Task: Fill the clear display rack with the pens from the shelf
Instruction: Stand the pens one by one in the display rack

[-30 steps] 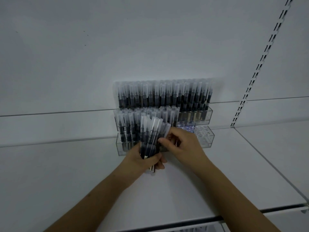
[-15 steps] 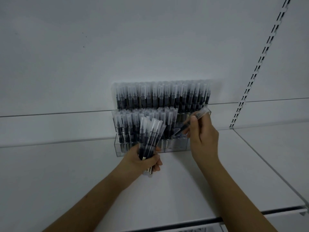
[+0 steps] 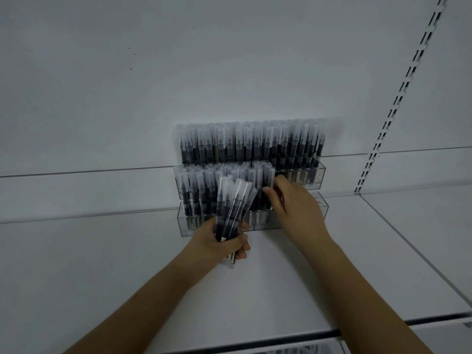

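1. While the left hand (image 3: 224, 241) stays low in front of the rack, its fingers are curled round a bundle of pens (image 3: 233, 208), caps up and fanned slightly to the right, bottoms sticking out below the fist.
2. Clear display rack (image 3: 322, 172) stands on the white shelf (image 3: 281, 290) against the back wall: upper tier full of upright pens, lower tier filled from its left end to about mid-width.
3. Right hand (image 3: 297, 208) is at the lower tier, thumb and forefinger pinching the rightmost pen (image 3: 271, 180) of that row, which stands upright in the rack.
4. Slotted upright (image 3: 398, 98) runs up the wall, well right of the rack.
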`<state>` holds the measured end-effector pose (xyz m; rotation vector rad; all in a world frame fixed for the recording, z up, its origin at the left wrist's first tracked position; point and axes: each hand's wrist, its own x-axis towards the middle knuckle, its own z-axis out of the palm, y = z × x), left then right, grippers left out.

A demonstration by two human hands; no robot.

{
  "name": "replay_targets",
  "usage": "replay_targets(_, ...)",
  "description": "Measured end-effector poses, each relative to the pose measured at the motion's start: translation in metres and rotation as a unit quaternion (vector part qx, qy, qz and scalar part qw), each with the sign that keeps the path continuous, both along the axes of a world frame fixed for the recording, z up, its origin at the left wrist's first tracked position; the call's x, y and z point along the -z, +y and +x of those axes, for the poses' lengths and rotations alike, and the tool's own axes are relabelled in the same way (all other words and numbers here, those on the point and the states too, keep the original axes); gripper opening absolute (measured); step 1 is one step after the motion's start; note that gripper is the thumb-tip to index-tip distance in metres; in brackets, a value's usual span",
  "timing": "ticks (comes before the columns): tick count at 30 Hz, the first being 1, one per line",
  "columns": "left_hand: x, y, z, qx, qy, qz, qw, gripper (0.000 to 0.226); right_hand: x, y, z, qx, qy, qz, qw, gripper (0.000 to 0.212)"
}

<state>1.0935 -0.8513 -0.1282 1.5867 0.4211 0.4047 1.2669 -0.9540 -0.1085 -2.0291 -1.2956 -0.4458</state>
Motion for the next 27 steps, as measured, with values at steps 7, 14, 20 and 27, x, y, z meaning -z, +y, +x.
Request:
replay_targets(7,-0.001,0.0,0.0,0.003,0.002,-0.001,1.0,0.011,0.008,-0.005,0.002,0.015,-0.009,0.012,1.0,0.032)
replay_targets(14,-0.002,0.001,-0.002,0.002,0.015,0.009,1.0,0.01,-0.004,-0.018,-0.015,-0.016,0.041,0.116,0.992,0.03)
replay_targets(20,-0.002,0.001,-0.003,0.018,0.017,0.027,0.999,0.006,0.0,-0.006,-0.03,-0.167,0.093,0.083,0.978,0.012)
replay_targets(27,-0.004,-0.001,-0.003,0.013,0.025,0.037,0.999,0.006,-0.006,-0.01,-0.033,-0.187,0.227,0.17,0.941,0.02)
